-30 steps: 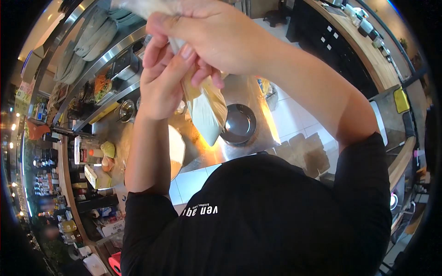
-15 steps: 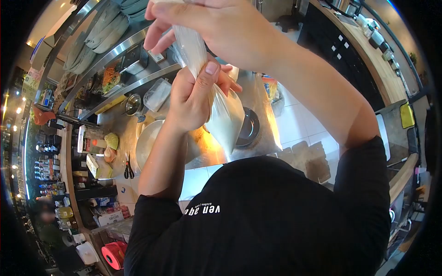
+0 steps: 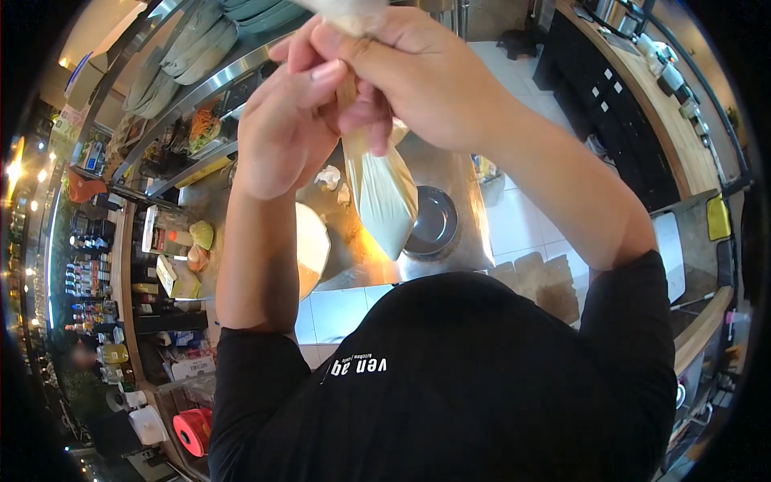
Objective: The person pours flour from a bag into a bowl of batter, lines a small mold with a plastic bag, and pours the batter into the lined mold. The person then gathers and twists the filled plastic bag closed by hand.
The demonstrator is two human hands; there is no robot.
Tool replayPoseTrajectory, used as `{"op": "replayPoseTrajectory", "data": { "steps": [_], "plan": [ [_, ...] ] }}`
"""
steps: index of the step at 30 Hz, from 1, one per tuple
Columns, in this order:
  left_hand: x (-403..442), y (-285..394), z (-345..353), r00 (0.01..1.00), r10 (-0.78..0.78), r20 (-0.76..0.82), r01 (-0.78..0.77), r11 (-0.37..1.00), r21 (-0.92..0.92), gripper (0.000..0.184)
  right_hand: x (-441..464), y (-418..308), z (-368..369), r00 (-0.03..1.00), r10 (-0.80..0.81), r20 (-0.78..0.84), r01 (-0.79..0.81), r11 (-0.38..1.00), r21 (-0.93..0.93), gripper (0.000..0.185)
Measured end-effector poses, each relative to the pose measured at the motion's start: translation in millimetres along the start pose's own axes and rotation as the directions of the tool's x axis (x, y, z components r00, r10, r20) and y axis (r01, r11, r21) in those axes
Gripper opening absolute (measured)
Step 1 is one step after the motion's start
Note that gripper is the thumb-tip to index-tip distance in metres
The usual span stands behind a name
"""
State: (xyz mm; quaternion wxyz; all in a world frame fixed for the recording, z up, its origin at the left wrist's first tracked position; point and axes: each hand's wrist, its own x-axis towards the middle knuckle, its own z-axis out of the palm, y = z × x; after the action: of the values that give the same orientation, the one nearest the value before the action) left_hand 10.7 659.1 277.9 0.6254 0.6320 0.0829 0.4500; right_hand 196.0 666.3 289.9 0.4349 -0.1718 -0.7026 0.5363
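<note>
A clear piping bag (image 3: 382, 205) filled with a pale creamy mixture hangs with its pointed end down. Its neck is drawn into a narrow twist above the filling. My right hand (image 3: 430, 84) is closed around the upper neck, and the loose plastic top sticks up above that fist. Close against it, my left hand (image 3: 281, 128) pinches the twisted neck between thumb and fingers; some fingertips are hidden. Behind and to the right of the bag's tip sits a dark round plate (image 3: 434, 221) on the steel counter (image 3: 462, 181). A large pale bowl (image 3: 312, 245) is partly covered by my left forearm.
Crumpled white scraps (image 3: 328, 177) lie on the counter. At the left stand a green vegetable (image 3: 201, 234) and a carton (image 3: 178, 277). A steel shelf (image 3: 233, 72) with stacked dishes and a tray of shredded vegetables rises at the upper left.
My left hand has moved up and left to the upper neck beside my right hand. The bag's neck is now twisted narrow, and the bag hangs slightly further left.
</note>
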Motion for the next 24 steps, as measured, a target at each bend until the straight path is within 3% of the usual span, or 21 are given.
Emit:
{"op": "replayPoseTrajectory", "data": {
  "steps": [1,2,4,6,7,9,10,12,13,14,16,19,22,23,24],
  "plan": [
    [5.7,-2.0,-3.3,0.996,0.058,0.064,-0.056,0.998,-0.043,0.032,4.7,5.1,0.5,0.992,-0.119,-0.029,0.121,0.992,0.038,0.038],
    [10.0,-1.4,-4.4,0.996,0.059,0.062,-0.056,0.998,-0.04,0.032,6.2,-4.1,-7.3,0.992,-0.122,-0.027,0.123,0.992,0.04,0.038],
    [16.4,-4.0,-8.2,0.991,0.072,0.11,-0.067,0.997,-0.045,0.034,3.1,-40.4,-35.9,0.94,-0.016,0.341,-0.131,0.906,0.403,0.037],
    [19.6,-9.7,-8.5,0.986,0.089,0.143,-0.08,0.995,-0.066,0.038,5.5,-44.6,-49.4,0.857,-0.018,0.515,-0.298,0.798,0.524,0.038],
    [20.5,-13.3,-1.0,0.996,0.064,-0.055,-0.063,0.998,0.025,0.038,8.6,-40.8,-54.1,0.829,-0.07,0.555,-0.3,0.782,0.547,0.039],
    [22.3,-26.5,22.5,0.959,0.186,-0.216,-0.188,0.982,0.008,0.038,9.2,-32.2,-48.8,0.797,-0.125,0.591,-0.302,0.765,0.568,0.04],
    [23.3,-33.1,34.3,0.925,0.244,-0.293,-0.25,0.968,0.015,0.045,9.6,-25.8,-33.9,0.936,-0.022,0.351,-0.173,0.84,0.515,0.041],
    [23.4,-37.9,34.2,0.952,0.263,-0.156,-0.185,0.903,0.387,0.045,10.8,-27.0,-32.7,0.997,0.036,0.071,-0.061,0.912,0.406,0.042],
    [18.1,-45.2,20.2,0.98,0.194,-0.033,-0.159,0.879,0.45,0.043,9.2,-30.8,-42.4,0.998,-0.064,0.011,0.058,0.955,0.291,0.043],
    [12.5,-50.4,23.0,0.987,0.159,-0.009,-0.133,0.858,0.496,0.043,7.7,-34.3,-52.1,0.985,-0.17,-0.036,0.173,0.971,0.166,0.045],
    [2.7,-48.8,37.6,0.984,0.111,-0.141,-0.027,0.865,0.501,0.051,8.7,-38.7,-58.4,0.957,-0.283,-0.069,0.285,0.958,0.029,0.048],
    [6.2,-67.1,47.1,0.966,0.129,-0.223,-0.03,0.916,0.401,0.053,7.5,-36.9,-57.2,0.979,-0.181,-0.094,0.19,0.976,0.109,0.05],
    [6.8,-63.9,38.2,0.972,0.12,-0.2,-0.008,0.874,0.486,0.054,8.6,-33.9,-63.8,0.981,-0.185,-0.061,0.192,0.973,0.129,0.046],
    [5.4,-68.2,30.9,0.975,0.092,-0.204,-0.001,0.913,0.407,0.056,10.0,-36.7,-63.1,0.988,-0.151,-0.025,0.146,0.98,-0.138,0.042],
    [4.8,-69.8,19.6,0.975,0.089,-0.202,0.001,0.914,0.406,0.056,10.3,-37.3,-61.7,0.99,-0.141,-0.001,0.138,0.966,-0.22,0.039]
  ]
}}
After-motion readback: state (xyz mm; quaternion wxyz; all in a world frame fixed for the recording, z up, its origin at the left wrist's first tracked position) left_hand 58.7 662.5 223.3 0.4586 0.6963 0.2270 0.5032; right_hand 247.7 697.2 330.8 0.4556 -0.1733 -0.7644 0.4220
